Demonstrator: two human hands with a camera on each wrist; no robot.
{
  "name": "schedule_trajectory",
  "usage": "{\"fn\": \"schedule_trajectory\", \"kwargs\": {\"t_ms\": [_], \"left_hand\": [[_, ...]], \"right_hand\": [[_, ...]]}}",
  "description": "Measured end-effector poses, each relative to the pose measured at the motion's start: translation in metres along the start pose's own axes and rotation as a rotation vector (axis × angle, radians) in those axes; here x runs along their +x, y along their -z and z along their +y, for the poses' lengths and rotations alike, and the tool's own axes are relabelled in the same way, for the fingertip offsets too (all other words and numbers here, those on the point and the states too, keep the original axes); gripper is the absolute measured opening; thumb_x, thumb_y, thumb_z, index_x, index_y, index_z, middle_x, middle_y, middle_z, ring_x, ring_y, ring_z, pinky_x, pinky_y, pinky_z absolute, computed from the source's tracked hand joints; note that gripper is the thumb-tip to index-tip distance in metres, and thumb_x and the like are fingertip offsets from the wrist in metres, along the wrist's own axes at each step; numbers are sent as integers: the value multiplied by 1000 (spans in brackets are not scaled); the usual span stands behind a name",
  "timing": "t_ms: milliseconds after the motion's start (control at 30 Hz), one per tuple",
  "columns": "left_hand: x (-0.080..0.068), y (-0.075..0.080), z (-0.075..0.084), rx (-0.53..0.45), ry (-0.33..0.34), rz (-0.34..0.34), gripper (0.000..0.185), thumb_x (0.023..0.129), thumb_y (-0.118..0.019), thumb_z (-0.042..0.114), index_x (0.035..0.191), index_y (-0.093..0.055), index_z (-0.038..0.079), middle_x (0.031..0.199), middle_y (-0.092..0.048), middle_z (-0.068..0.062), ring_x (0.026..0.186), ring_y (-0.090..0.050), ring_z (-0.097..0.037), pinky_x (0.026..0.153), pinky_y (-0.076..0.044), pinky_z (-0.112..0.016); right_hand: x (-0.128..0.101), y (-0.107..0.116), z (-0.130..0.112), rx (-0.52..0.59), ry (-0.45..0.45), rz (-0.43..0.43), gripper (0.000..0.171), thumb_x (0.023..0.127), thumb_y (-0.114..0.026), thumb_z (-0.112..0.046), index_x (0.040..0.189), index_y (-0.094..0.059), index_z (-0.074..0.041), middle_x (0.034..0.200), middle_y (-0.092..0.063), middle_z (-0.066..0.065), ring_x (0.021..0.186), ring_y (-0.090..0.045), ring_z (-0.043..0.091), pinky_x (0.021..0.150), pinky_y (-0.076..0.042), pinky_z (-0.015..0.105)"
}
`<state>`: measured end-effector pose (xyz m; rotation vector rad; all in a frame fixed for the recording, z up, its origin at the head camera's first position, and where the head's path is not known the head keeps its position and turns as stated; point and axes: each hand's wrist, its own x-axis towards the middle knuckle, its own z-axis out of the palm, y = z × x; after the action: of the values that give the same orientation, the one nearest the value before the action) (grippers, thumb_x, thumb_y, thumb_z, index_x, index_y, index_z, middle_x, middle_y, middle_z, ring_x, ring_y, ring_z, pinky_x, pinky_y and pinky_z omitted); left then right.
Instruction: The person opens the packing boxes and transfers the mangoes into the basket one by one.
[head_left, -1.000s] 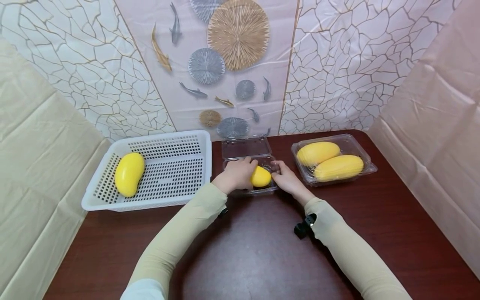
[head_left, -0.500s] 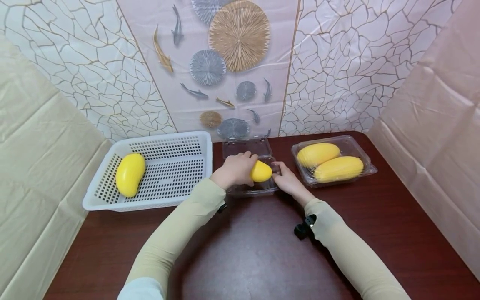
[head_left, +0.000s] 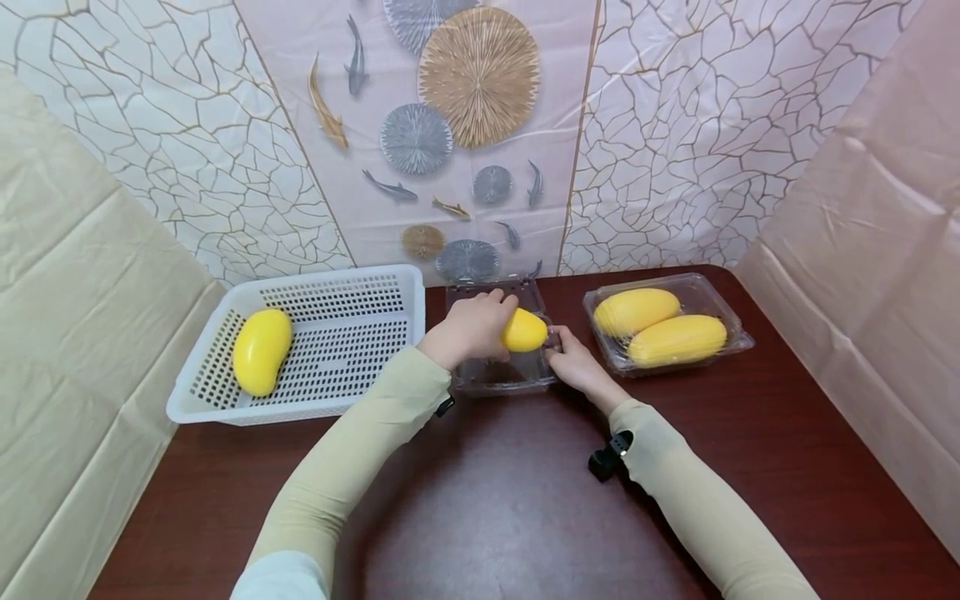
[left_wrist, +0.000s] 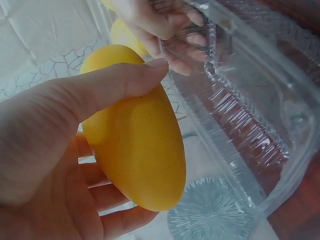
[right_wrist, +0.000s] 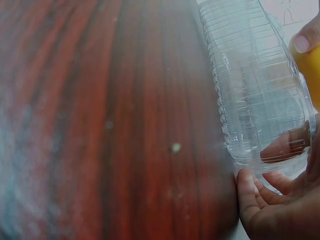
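1. While my left hand (head_left: 468,332) curls round a yellow mango (head_left: 523,331), that fruit sits just above the open clear box (head_left: 501,377) at mid-frame — lifted, not set down.
2. My right hand (head_left: 572,363) pinches the box's right rim.
3. Done, I judge: one mango (head_left: 261,351) lies in the white basket (head_left: 217,400), left.
4. Left — this one, and a closed tray of two (head_left: 738,333) at right.

Mango (left_wrist: 135,150): smooth, matt yellow skin, faint speckles. Clamshell (head_left: 502,375): clear ribbed plastic, glossy. Basket (head_left: 330,342): white perforated plastic. Table (head_left: 510,517): dark red wood grain, slight sheen. Sleeves (head_left: 360,458): matt cloth.
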<state>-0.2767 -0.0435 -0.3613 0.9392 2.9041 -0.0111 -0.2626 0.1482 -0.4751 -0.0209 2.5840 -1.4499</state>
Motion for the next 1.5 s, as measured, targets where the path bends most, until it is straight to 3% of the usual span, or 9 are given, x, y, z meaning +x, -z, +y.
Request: {"fn": "schedule_trajectory", "kwargs": {"t_ms": [233, 633, 1500], "left_hand": [[1, 7, 0, 4, -5, 15, 77, 75, -89, 37, 137, -51, 10, 122, -58, -9, 108, -60, -26, 85, -56, -44], [0, 11, -5, 3, 7, 16, 77, 77, -87, 39, 138, -51, 10, 126, -57, -9, 110, -60, -25, 85, -55, -44], [-23, 12, -43, -55, 53, 3, 76, 78, -87, 36, 137, -50, 4, 124, -57, -14, 105, -61, -31, 89, -53, -45]], "right_hand": [[1, -1, 1, 11, 27, 18, 50, 101, -46, -12, 147, -36, 4, 140, -51, 24, 128, -49, 35, 109, -38, 48], [0, -2, 2, 17, 17, 3, 49, 101, -45, -13, 147, -37, 2, 144, -49, 24, 130, -47, 36, 109, -39, 51], [0, -1, 3, 13, 42, 26, 51, 98, -46, -10, 147, -38, 3, 142, -49, 26, 128, -50, 38, 108, -39, 49]]}}
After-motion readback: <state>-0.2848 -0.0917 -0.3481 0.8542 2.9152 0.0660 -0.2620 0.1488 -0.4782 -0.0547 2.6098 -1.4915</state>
